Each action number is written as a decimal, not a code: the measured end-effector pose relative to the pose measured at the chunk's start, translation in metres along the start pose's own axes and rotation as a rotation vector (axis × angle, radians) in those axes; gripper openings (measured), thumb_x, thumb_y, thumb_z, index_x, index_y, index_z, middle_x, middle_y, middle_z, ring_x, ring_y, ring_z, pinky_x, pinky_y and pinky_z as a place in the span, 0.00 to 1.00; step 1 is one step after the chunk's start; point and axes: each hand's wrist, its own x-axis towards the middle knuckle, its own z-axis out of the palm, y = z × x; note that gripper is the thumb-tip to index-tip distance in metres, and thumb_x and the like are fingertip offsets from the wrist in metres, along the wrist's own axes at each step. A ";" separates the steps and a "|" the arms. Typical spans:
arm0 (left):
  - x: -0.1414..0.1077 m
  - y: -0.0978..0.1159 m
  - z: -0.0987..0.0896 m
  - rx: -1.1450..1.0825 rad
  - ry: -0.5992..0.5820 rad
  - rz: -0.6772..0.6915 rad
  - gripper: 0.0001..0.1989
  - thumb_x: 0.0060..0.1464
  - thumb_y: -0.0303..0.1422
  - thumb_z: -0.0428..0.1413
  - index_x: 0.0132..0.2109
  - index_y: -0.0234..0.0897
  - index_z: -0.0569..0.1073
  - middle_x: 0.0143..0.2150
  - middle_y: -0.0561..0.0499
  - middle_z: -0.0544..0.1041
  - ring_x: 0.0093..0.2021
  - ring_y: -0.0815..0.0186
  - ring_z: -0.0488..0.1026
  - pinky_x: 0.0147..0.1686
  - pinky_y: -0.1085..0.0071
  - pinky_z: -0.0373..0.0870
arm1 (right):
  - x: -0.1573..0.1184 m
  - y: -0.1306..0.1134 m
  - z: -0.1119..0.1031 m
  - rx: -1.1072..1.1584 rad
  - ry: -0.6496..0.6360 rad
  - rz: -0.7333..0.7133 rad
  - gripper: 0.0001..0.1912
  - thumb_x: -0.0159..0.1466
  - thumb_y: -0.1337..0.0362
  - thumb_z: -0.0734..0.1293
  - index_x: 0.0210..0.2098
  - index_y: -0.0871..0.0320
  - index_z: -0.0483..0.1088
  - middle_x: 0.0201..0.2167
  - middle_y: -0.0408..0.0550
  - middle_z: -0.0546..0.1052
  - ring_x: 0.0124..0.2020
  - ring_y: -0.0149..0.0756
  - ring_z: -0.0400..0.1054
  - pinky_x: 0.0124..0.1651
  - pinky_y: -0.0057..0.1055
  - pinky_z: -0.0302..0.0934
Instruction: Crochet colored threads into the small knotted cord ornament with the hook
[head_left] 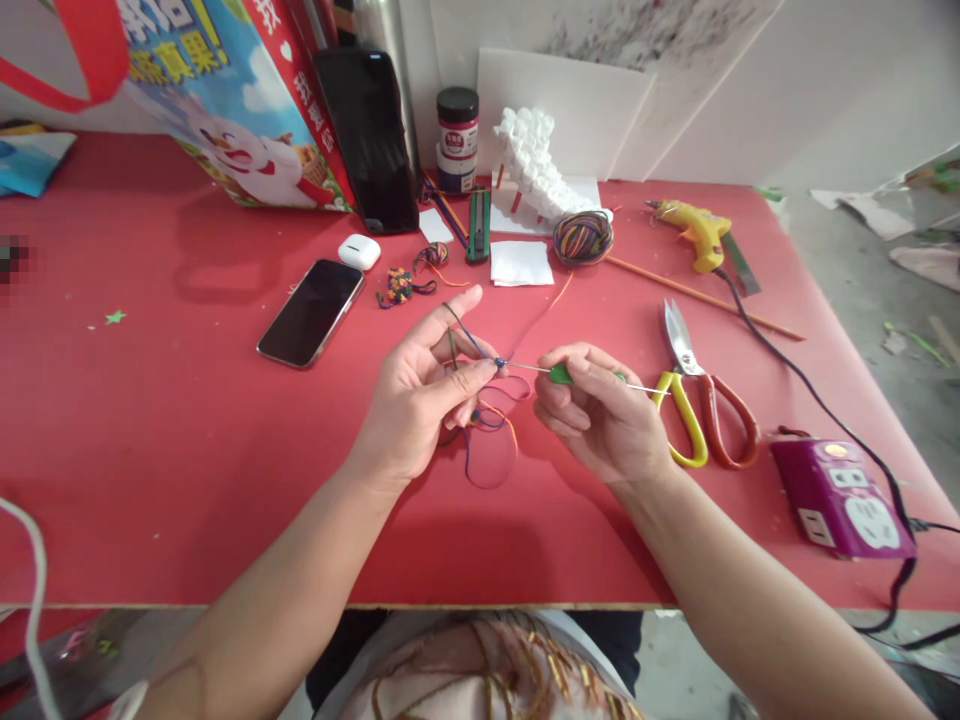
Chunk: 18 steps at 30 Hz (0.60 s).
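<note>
Left hand (431, 390): closed on yarn (491, 410), raised above the table (225, 480)
Right hand (604, 410): wrapped round the hook (561, 373), its tip put to the yarn
Scissors (694, 380): laid beside right hand

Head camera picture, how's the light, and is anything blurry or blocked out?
Head view: soft-edged shadows on the red table near the left hand and right hand; pale, slightly washed-out white boards behind; threads too fine to trace fully; a pixelated patch at the left edge.
</note>
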 end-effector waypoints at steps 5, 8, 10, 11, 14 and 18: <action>0.001 0.000 0.000 0.004 0.016 0.004 0.30 0.51 0.27 0.73 0.62 0.39 0.81 0.36 0.55 0.81 0.19 0.80 0.62 0.16 0.78 0.59 | -0.001 0.000 0.001 -0.024 0.015 -0.013 0.07 0.60 0.59 0.80 0.33 0.56 0.86 0.20 0.40 0.73 0.17 0.21 0.47 0.20 0.24 0.42; 0.001 0.001 0.001 0.007 0.021 -0.002 0.30 0.50 0.26 0.73 0.60 0.39 0.82 0.36 0.55 0.81 0.19 0.79 0.62 0.17 0.77 0.58 | -0.002 0.000 0.001 -0.057 0.020 -0.035 0.08 0.60 0.58 0.81 0.33 0.56 0.86 0.20 0.41 0.73 0.17 0.21 0.48 0.21 0.25 0.42; 0.000 0.002 0.002 0.007 0.024 -0.004 0.30 0.49 0.26 0.74 0.60 0.40 0.82 0.36 0.55 0.81 0.20 0.78 0.62 0.17 0.77 0.58 | -0.002 0.000 0.001 -0.076 0.017 -0.047 0.09 0.60 0.57 0.81 0.33 0.56 0.86 0.20 0.42 0.73 0.17 0.22 0.49 0.21 0.25 0.41; 0.000 0.002 0.002 0.007 0.026 -0.004 0.29 0.49 0.26 0.74 0.60 0.40 0.82 0.36 0.55 0.81 0.20 0.78 0.62 0.17 0.76 0.58 | -0.001 -0.001 0.001 -0.081 0.016 -0.050 0.09 0.60 0.57 0.81 0.33 0.56 0.86 0.20 0.42 0.73 0.17 0.22 0.49 0.21 0.26 0.41; 0.000 0.001 0.001 0.011 0.031 -0.003 0.28 0.51 0.26 0.73 0.60 0.40 0.82 0.36 0.55 0.81 0.20 0.78 0.61 0.17 0.76 0.58 | -0.001 -0.001 0.000 -0.076 0.015 -0.053 0.08 0.60 0.58 0.81 0.33 0.56 0.86 0.20 0.42 0.73 0.16 0.21 0.50 0.21 0.26 0.39; 0.000 0.000 0.000 0.018 0.031 -0.002 0.28 0.52 0.27 0.73 0.60 0.40 0.82 0.36 0.55 0.81 0.20 0.79 0.62 0.17 0.77 0.59 | -0.002 -0.001 0.000 -0.076 0.020 -0.053 0.07 0.61 0.59 0.81 0.33 0.57 0.87 0.20 0.42 0.74 0.17 0.21 0.51 0.22 0.26 0.40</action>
